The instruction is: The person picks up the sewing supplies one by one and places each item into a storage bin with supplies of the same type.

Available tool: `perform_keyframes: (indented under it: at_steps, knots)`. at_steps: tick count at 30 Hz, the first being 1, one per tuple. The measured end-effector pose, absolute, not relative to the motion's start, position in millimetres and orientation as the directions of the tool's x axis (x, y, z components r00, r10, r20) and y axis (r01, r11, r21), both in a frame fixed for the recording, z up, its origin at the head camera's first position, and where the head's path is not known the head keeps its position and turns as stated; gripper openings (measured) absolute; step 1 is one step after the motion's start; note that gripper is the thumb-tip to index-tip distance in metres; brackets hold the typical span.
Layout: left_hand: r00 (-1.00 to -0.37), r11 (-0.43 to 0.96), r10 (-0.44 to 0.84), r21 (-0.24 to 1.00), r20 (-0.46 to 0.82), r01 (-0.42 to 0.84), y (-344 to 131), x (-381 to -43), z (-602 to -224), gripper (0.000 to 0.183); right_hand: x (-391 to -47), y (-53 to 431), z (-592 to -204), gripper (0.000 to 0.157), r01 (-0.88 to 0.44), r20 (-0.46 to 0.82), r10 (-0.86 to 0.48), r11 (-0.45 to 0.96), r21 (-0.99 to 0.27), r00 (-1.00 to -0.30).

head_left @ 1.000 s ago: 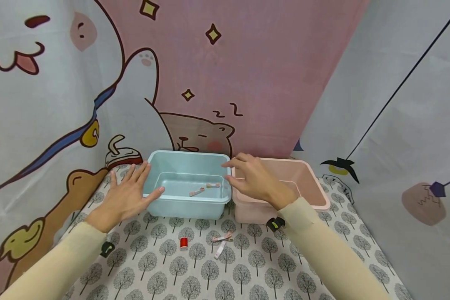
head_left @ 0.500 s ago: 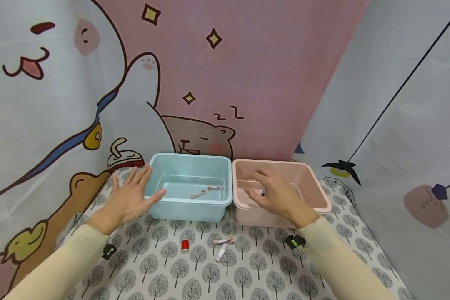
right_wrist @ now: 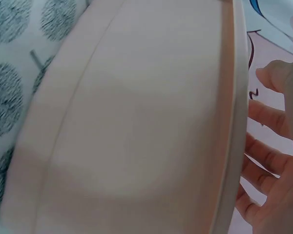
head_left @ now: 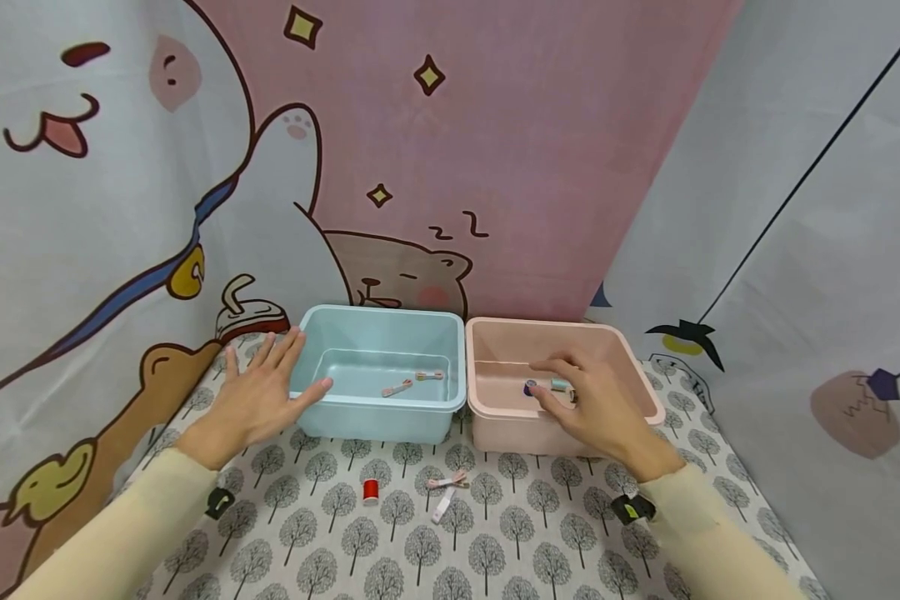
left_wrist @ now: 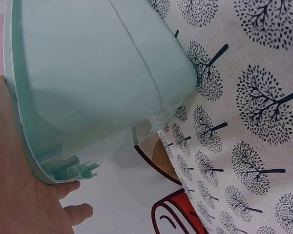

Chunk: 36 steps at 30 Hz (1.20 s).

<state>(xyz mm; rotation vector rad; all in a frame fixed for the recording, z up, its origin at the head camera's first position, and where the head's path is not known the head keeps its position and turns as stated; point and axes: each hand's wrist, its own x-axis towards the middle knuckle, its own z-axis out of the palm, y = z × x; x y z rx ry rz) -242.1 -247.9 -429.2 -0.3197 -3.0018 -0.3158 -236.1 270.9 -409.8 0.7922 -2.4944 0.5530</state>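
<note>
My right hand point(head_left: 600, 408) hovers over the pink bin point(head_left: 517, 429), its fingers loosely bent and apart with nothing between them. Inside that bin lie a dark blue thread spool point(head_left: 530, 387) and a teal spool point(head_left: 560, 384); a darker one is partly hidden behind the fingers. In the right wrist view the fingers point(right_wrist: 266, 151) show spread beyond the bin's rim. With fingers straight, my left hand point(head_left: 258, 404) rests at the left rim of the light blue bin point(head_left: 375, 422). Two small pale strip bundles, one with a pink end point(head_left: 397, 388), lie in the blue bin.
On the tree-patterned cloth point(head_left: 330, 567) in front of the bins stands a red thread spool point(head_left: 371, 492). Right of it lie a pinkish tied strip point(head_left: 450, 481) and a white strip point(head_left: 443, 505). A cartoon-printed curtain point(head_left: 540, 167) hangs close behind both bins.
My right hand has moved right from between the bins to over the pink bin's right side, and the spools there have come into sight. My left hand stays at the blue bin.
</note>
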Motion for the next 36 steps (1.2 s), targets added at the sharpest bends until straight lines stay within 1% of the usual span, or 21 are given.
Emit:
perform_keyframes:
  at_steps: [7,11,16,21,36]
  knots:
    - [-0.973,0.956,0.194,0.199,0.126,0.216,-247.9,-242.0,-430.5,0.11,-231.0,298.5,-415.6,0.036,-0.565,0.585,-0.373,0.805,-0.183,-0.72]
    - [-0.972,0.956,0.195,0.197,0.131,0.218,-247.9,-242.4,-430.6,0.11,-226.5,315.9,-418.2,0.044,-0.519,0.574,-0.34,0.836,-0.179,-0.745]
    - [-0.971,0.955,0.199,0.195,0.135,0.223,-247.6,-242.7,-429.8,0.11,-222.1,339.0,-423.3,0.059,-0.442,0.512,-0.3,0.878,-0.181,-0.805]
    - [-0.971,0.955,0.2,0.195,0.134,0.223,-247.4,-243.0,-429.4,0.109,-218.8,356.2,-425.4,0.069,-0.358,0.451,-0.247,0.916,-0.179,-0.857]
    - [-0.972,0.956,0.193,0.2,0.131,0.217,-247.6,-243.1,-429.6,0.11,-224.7,371.8,-431.6,0.092,-0.229,0.29,-0.165,0.952,-0.202,-0.943]
